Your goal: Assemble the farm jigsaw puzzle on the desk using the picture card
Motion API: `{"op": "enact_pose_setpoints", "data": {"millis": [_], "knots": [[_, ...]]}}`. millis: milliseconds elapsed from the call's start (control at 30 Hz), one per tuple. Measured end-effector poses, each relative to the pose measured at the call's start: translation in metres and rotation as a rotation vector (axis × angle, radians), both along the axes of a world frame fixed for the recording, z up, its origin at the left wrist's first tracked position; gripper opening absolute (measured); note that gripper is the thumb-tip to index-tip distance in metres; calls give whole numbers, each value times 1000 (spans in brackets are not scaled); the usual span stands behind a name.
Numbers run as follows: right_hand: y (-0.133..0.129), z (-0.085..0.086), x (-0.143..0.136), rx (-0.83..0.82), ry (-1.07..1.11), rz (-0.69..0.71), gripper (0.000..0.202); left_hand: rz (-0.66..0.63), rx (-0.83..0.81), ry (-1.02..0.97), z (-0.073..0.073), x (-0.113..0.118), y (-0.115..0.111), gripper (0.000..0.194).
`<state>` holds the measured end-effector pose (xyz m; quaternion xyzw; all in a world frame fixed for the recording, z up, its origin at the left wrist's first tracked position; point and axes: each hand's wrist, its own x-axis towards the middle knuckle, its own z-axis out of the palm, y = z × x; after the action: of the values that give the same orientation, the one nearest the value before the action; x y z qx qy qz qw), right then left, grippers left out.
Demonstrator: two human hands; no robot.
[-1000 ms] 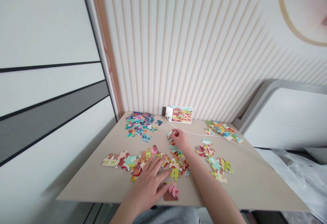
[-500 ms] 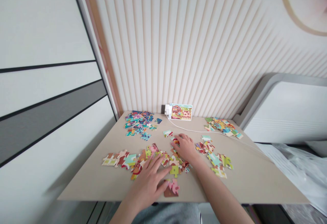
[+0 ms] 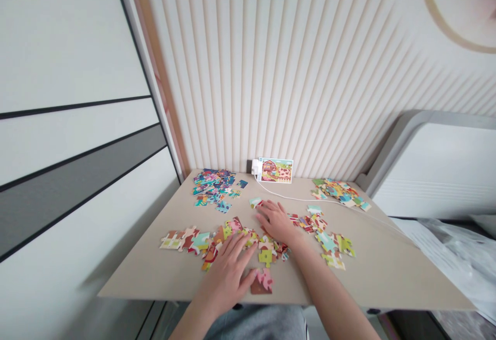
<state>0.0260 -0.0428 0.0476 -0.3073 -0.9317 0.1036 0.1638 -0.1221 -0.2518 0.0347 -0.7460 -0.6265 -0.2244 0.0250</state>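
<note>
Between the pink puzzle piece [image 3: 262,282] and table edge [image 3: 289,300], little room shows.

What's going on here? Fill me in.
A person has both bare hands over flat, multicoloured jigsaw pieces on a beige table. The left hand is spread palm down over the front cluster; the right hand reaches palm down beside a small teal, white and red piece. A blue-purple heap of pieces lies back left, and a rectangular farm-picture card stands at the back.
</note>
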Motion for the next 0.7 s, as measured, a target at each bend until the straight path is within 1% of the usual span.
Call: {"op": "enact_pose_setpoints", "data": {"millis": [67,167,300,400,467,567,633,700], "knots": [[-4,2,-9,8,-20,2,44,10,9,3,-1,-1,0,53],[-12,5,-16,62,-36,-22,43,25,15,7,-2,-1,0,49],[-18,7,-17,87,-56,-54,42,36,-5,5,-6,2,0,44],[-17,7,-14,88,-46,-42,42,31,10,19,-6,1,-1,44],[-17,6,-12,82,-41,-38,42,21,39,42,0,-5,-1,45],[-15,2,-9,80,-31,-42,41,41,55,65,17,-24,6,44],[-15,0,-8,85,-18,-38,41,70,25,64,29,-42,18,43],[-15,-1,-8,83,-7,-30,42,81,-14,91,36,-61,36,41]]}}
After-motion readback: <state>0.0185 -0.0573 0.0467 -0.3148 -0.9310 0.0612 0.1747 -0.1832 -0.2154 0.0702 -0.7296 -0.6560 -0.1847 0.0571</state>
